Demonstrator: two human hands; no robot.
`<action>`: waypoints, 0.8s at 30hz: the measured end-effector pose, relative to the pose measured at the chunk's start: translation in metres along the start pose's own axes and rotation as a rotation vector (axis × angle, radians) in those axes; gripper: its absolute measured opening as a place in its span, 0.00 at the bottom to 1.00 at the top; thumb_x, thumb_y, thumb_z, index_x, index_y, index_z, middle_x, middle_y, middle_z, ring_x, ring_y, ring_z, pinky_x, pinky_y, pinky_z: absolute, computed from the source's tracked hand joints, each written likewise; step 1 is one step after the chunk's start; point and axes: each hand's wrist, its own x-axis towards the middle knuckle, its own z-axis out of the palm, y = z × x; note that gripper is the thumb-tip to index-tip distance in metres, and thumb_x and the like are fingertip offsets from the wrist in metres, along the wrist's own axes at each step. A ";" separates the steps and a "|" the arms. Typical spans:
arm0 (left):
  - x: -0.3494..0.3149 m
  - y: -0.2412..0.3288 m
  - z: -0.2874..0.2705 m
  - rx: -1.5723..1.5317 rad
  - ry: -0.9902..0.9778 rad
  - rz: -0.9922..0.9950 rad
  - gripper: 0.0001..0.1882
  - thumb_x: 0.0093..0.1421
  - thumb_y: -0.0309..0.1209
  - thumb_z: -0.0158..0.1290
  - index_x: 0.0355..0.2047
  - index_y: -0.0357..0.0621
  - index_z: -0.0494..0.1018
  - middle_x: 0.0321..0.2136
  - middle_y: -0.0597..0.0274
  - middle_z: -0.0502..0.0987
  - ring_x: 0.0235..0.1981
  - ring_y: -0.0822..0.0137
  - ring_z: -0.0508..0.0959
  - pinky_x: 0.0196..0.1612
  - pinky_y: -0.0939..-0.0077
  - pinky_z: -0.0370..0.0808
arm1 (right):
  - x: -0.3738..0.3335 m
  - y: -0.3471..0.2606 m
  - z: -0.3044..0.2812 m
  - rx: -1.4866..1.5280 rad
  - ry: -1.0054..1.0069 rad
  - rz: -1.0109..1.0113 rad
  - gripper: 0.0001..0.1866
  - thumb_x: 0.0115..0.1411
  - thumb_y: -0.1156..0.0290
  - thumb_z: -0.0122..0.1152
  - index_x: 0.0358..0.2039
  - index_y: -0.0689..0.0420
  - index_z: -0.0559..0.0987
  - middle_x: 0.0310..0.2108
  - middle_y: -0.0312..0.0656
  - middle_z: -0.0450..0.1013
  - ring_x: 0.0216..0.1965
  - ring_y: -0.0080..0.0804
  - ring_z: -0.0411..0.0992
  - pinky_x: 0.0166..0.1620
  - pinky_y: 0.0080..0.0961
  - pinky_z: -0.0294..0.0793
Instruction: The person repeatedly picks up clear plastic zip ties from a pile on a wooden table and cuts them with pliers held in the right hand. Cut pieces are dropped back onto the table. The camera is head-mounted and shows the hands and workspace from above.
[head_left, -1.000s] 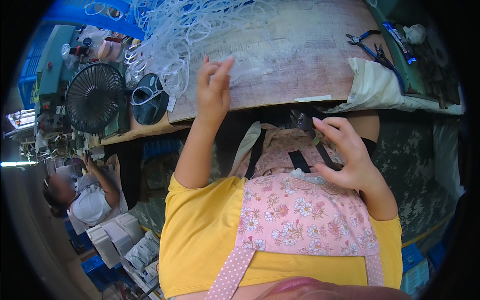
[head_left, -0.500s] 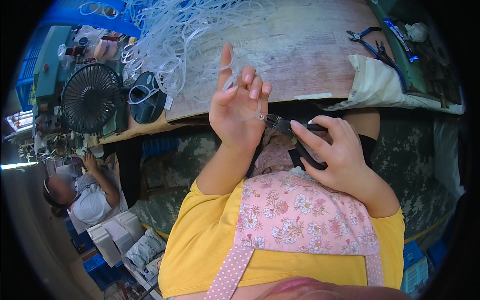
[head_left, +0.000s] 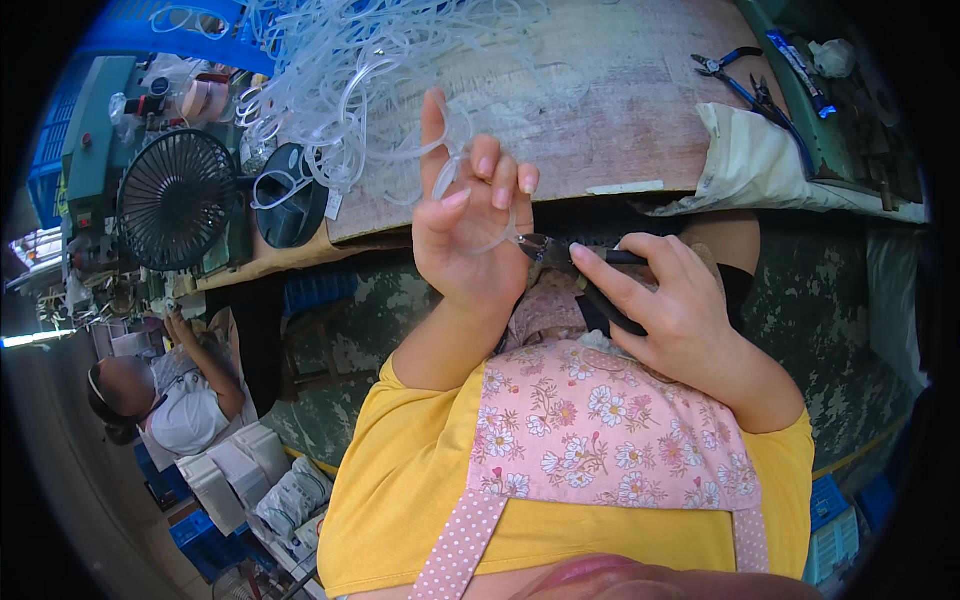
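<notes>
Before the floral apron [head_left: 610, 430], half-curled hands [head_left: 464, 246] hold clear tubing [head_left: 447, 177] and pliers [head_left: 558, 257], closer together than before.

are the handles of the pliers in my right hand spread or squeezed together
Spread. The handles of the pliers stand apart, the right hand's index finger showing between them. The jaws are too small to judge.

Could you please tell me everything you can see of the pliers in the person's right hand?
The pliers have short, dark metal jaws and two black handles, apparently plastic- or rubber-coated, spread apart. Gripped by the right hand, they sit off the table, jaws pointing toward the left hand. Their tip meets clear tubing there; whether the jaws are closed is too small to tell.
</notes>
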 end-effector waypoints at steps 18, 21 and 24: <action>0.014 0.004 -0.007 -0.143 0.028 -0.345 0.39 0.51 0.33 0.47 0.66 0.42 0.53 0.31 0.58 0.67 0.34 0.63 0.70 0.61 0.60 0.63 | 0.000 0.013 0.000 0.053 0.083 -0.010 0.41 0.37 0.73 0.69 0.57 0.44 0.73 0.42 0.44 0.66 0.36 0.41 0.67 0.39 0.34 0.68; 0.015 0.005 -0.006 -0.209 -0.119 -0.383 0.39 0.54 0.37 0.48 0.66 0.41 0.52 0.36 0.55 0.70 0.40 0.61 0.72 0.64 0.57 0.59 | 0.002 0.013 -0.002 -0.053 -0.012 -0.069 0.35 0.40 0.75 0.70 0.54 0.47 0.75 0.43 0.45 0.65 0.40 0.43 0.67 0.37 0.31 0.72; 0.012 0.005 -0.004 -0.047 0.040 -0.444 0.41 0.58 0.45 0.49 0.66 0.40 0.50 0.42 0.51 0.72 0.47 0.58 0.72 0.67 0.53 0.53 | 0.004 0.015 -0.004 0.023 -0.033 -0.084 0.36 0.40 0.74 0.70 0.54 0.47 0.75 0.39 0.45 0.67 0.36 0.41 0.69 0.36 0.28 0.71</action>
